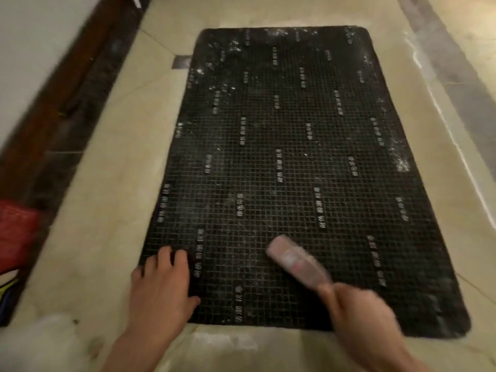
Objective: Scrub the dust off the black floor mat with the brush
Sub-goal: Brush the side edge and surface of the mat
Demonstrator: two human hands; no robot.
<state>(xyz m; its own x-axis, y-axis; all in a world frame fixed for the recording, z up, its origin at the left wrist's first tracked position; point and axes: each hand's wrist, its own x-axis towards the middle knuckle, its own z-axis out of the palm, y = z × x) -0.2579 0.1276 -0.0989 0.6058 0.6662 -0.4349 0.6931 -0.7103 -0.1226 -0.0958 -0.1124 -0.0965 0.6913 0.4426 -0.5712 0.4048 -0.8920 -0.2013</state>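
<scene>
Black floor mat (290, 167) flat on tiled floor (107, 183), brush (296, 260) on its near end

Brush blurred, bristles hidden; long axis runs from right hand (359, 312) up-left toward mat centre. Right fingers clenched round the handle; left hand (161, 288) splayed flat, grasping nothing, pressing mat's near-left corner. Mat's long axis points away from the person; white dust thickest at far and right edges. Bare floor on all sides; red object (16, 232) cut off at left

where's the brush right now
In the head view, the brush is in the right hand, over the near right part of the black floor mat.
</scene>
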